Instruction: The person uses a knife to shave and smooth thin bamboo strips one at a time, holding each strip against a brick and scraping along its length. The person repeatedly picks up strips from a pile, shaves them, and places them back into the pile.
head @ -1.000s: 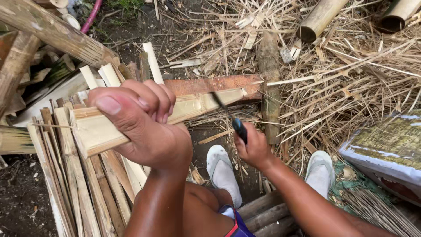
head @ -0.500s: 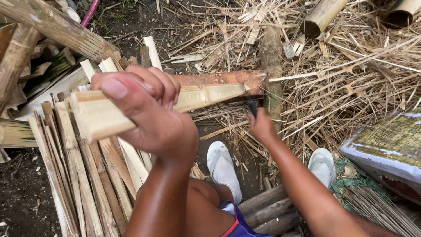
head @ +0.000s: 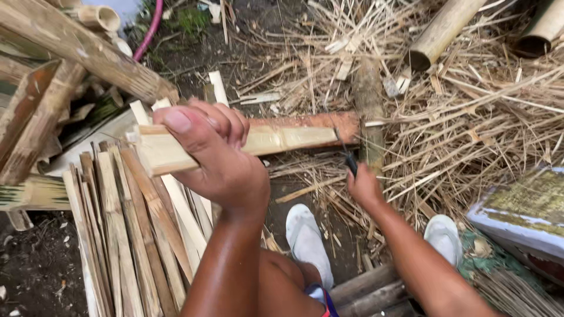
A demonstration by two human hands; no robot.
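Observation:
My left hand (head: 214, 155) grips the near end of a split bamboo slat (head: 282, 138), pale inside with a reddish-brown far end, and holds it level above the ground. My right hand (head: 364, 188) is closed on the dark handle of a knife (head: 348, 155). The thin blade meets the slat near its far end. Below the hands are my two feet in white sandals (head: 308, 240).
A stack of split bamboo strips (head: 123, 235) lies at the lower left. Round bamboo poles (head: 82, 50) lie at the upper left, with more poles (head: 440, 32) at the upper right. Dry straw and shavings (head: 470, 123) cover the ground. A mossy block (head: 523, 214) is at the right.
My right hand has moved the knife up to the far end of the slat. My left hand has shifted the slat slightly and still grips it.

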